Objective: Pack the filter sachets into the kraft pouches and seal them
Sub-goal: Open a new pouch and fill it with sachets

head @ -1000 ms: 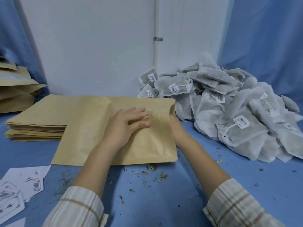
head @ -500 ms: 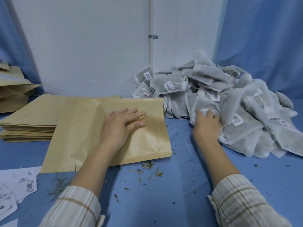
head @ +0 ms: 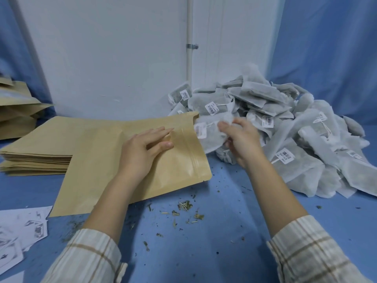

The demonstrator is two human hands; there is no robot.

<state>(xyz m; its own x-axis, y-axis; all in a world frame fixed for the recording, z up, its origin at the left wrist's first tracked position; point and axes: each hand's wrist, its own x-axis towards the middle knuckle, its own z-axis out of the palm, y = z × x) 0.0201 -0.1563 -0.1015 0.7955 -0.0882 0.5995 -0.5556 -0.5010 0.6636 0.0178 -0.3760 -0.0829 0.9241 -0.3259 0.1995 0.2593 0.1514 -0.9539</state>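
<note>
Left hand point(head: 142, 152) flat on pouch point(head: 114, 160); right hand point(head: 242, 141) grips sachet point(head: 210, 137).

Loose dried herb crumbs point(head: 186, 209) are scattered on the blue table point(head: 204, 252). Left of the crumbs lie printed white paper slips point(head: 18, 235). Behind them, a white pipe point(head: 190, 37) runs up the wall.

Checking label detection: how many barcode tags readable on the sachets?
About 5: top-left of the sachet pile, upper middle, centre, right front, beside the right hand on its sachet. More likely hidden.
</note>
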